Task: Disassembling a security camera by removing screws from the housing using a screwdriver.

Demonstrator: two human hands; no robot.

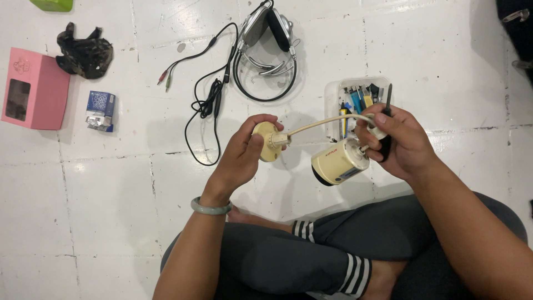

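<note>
Over the white floor, above the crossed legs, the left hand grips a round cream mount, thumb and fingers wrapped around its disc. A cream cable arcs from that mount across to the right hand, which clenches around a black-handled screwdriver and pinches the cable where it enters the back of the camera. The camera, a stubby cream cylinder, hangs just below that hand, lens end tilted down and left. It looks rigid and fairly hefty for its size, smooth plastic that could slip; the body is the safer hold, since the thin cable looks like the weak point. A tool box sits on the floor just behind the right hand, headphones well beyond.
</note>
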